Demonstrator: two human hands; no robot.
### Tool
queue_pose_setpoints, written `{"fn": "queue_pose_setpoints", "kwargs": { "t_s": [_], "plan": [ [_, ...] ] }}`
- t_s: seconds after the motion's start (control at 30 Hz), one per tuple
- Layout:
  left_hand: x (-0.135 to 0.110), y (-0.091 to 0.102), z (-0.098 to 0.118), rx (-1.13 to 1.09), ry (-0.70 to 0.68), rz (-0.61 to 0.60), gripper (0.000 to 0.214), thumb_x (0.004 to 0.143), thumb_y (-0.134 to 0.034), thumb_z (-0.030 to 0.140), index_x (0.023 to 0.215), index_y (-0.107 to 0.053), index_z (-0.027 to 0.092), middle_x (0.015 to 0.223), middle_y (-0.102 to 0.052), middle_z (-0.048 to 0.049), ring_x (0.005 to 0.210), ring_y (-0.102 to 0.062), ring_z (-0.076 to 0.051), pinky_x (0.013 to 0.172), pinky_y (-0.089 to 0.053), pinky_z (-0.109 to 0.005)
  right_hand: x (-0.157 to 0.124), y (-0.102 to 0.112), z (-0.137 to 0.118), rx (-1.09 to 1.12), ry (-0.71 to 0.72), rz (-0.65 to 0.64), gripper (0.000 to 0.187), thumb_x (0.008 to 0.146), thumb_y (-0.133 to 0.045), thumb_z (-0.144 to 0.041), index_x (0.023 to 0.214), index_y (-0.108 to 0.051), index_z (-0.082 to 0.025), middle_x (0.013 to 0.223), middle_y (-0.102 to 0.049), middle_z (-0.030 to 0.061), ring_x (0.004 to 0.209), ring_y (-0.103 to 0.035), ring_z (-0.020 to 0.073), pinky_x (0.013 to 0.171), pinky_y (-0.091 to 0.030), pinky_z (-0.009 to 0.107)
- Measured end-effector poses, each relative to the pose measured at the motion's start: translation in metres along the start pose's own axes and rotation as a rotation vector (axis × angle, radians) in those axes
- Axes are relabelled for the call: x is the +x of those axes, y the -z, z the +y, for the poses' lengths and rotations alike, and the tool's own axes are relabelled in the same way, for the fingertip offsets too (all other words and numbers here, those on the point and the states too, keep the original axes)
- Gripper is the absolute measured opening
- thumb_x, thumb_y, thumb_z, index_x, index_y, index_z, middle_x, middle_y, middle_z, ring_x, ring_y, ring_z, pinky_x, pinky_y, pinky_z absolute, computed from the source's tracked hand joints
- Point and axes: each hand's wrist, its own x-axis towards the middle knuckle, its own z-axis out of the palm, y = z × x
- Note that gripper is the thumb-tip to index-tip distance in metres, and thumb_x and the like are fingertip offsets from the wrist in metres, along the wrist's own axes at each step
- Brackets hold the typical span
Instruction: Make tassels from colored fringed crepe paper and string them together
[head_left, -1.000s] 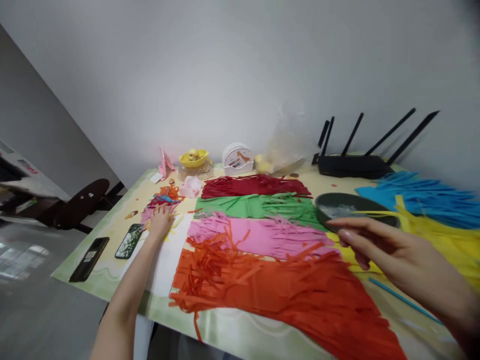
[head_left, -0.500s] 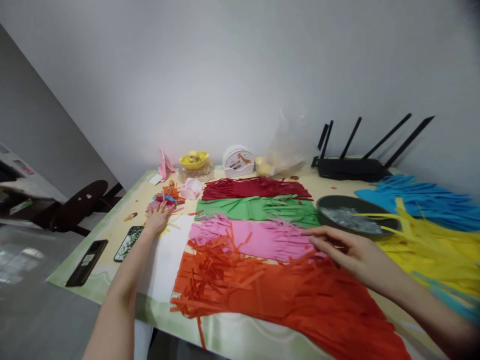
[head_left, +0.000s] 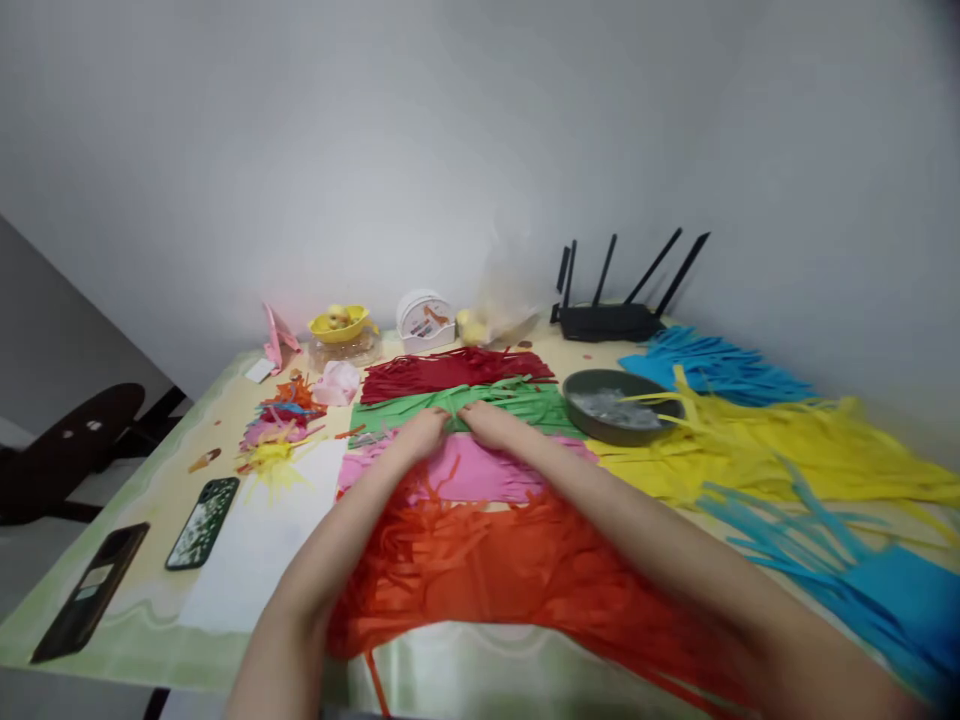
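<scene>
My left hand (head_left: 424, 432) and my right hand (head_left: 487, 425) are close together over the green fringed sheet (head_left: 390, 415). Both have their fingers closed at its middle, pinching the green material; slight blur softens the fingertips. Behind it lies a dark red fringed sheet (head_left: 457, 372). Nearer to me, partly under my forearms, are a pink fringed sheet (head_left: 487, 470) and a large orange-red fringed sheet (head_left: 517, 565) with tangled strips. Left of these sheets lies a white sheet (head_left: 289, 530), with a heap of cut coloured strips (head_left: 285, 410) at its far end.
Right of the sheets stands a dark bowl (head_left: 581, 415) of clear pieces, beside yellow strips (head_left: 795, 450) and blue fringed sheets (head_left: 712, 365). A black router (head_left: 611, 322) is by the wall. Two phones, one patterned (head_left: 202, 522) and one dark (head_left: 90, 590), lie left.
My left hand has left the strip heap and moved right to the green sheet. My right hand has moved left from the pink sheet's edge to join it. The view has shifted right.
</scene>
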Motion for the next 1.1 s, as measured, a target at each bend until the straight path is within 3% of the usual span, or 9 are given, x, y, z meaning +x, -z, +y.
{"fn": "queue_pose_setpoints", "kwargs": {
  "t_s": [0.1,0.27,0.4,0.5,0.63,0.77,0.9,1.1],
  "plan": [
    [0.015,-0.011,-0.009,0.020,-0.014,-0.050,0.047,0.080,-0.046,0.007,0.124,-0.060,0.019,0.122,-0.062,-0.0108,0.108,-0.058,-0.022,0.097,-0.045,-0.035,0.001,-0.009,0.018,-0.064,-0.034,-0.091,0.024,0.091,-0.058,-0.031,0.106,-0.062,-0.012,0.107,-0.063,0.0085,0.097,-0.062,0.0193,0.085,-0.052,0.038],
    [0.020,-0.014,-0.015,0.032,-0.022,-0.100,0.042,0.084,-0.042,0.013,0.120,-0.062,0.021,0.133,-0.055,-0.0109,0.113,-0.054,-0.025,0.098,-0.042,-0.041,0.004,-0.006,0.040,-0.092,-0.087,-0.186,0.026,0.093,-0.056,-0.032,0.110,-0.060,-0.013,0.110,-0.062,0.0084,0.095,-0.062,0.0187,0.084,-0.052,0.039],
    [0.030,-0.014,-0.013,0.002,-0.037,-0.137,0.035,0.083,-0.045,0.014,0.110,-0.067,0.019,0.126,-0.062,-0.0094,0.111,-0.057,-0.020,0.103,-0.038,-0.036,0.010,-0.001,0.044,-0.076,-0.124,-0.210,0.026,0.093,-0.056,-0.032,0.111,-0.060,-0.014,0.110,-0.062,0.0078,0.096,-0.062,0.0189,0.084,-0.052,0.039],
    [0.035,-0.012,-0.015,-0.022,-0.015,-0.133,0.031,0.083,-0.052,0.024,0.110,-0.066,0.015,0.116,-0.067,-0.0108,0.107,-0.060,-0.021,0.102,-0.040,-0.038,0.012,0.001,0.045,-0.060,-0.140,-0.216,0.026,0.092,-0.056,-0.033,0.110,-0.060,-0.014,0.110,-0.062,0.0077,0.096,-0.061,0.0192,0.084,-0.052,0.040],
    [0.037,-0.008,-0.016,-0.050,0.025,-0.115,0.034,0.081,-0.060,0.034,0.109,-0.067,0.017,0.111,-0.070,-0.0097,0.106,-0.062,-0.022,0.100,-0.042,-0.033,0.013,0.001,0.048,-0.032,-0.149,-0.218,0.026,0.092,-0.056,-0.033,0.110,-0.060,-0.014,0.110,-0.062,0.0075,0.096,-0.062,0.0190,0.084,-0.052,0.040],
    [0.039,-0.003,-0.014,-0.074,0.086,-0.114,0.027,0.084,-0.057,0.033,0.104,-0.070,0.020,0.108,-0.072,-0.0070,0.102,-0.064,-0.021,0.091,-0.047,-0.028,0.015,0.000,0.051,-0.008,-0.154,-0.213,0.026,0.092,-0.056,-0.033,0.109,-0.060,-0.014,0.108,-0.062,0.0070,0.094,-0.062,0.0184,0.082,-0.053,0.039],
    [0.042,-0.001,-0.009,-0.075,0.163,-0.126,0.024,0.087,-0.057,0.032,0.101,-0.069,0.018,0.103,-0.071,-0.0074,0.095,-0.065,-0.019,0.087,-0.049,-0.034,0.015,0.004,0.053,0.009,-0.154,-0.174,0.026,0.092,-0.057,-0.034,0.107,-0.061,-0.013,0.105,-0.063,0.0066,0.092,-0.062,0.0180,0.081,-0.053,0.038],
    [0.047,-0.003,-0.003,-0.062,0.314,-0.032,0.028,0.090,-0.054,0.038,0.095,-0.065,0.013,0.095,-0.068,-0.0068,0.089,-0.065,-0.018,0.085,-0.050,-0.040,-0.005,0.002,0.019,0.008,-0.055,-0.042,0.021,0.093,-0.053,-0.022,0.108,-0.061,-0.010,0.111,-0.062,0.0121,0.106,-0.058,0.0233,0.093,-0.046,0.043]
  ]
}}
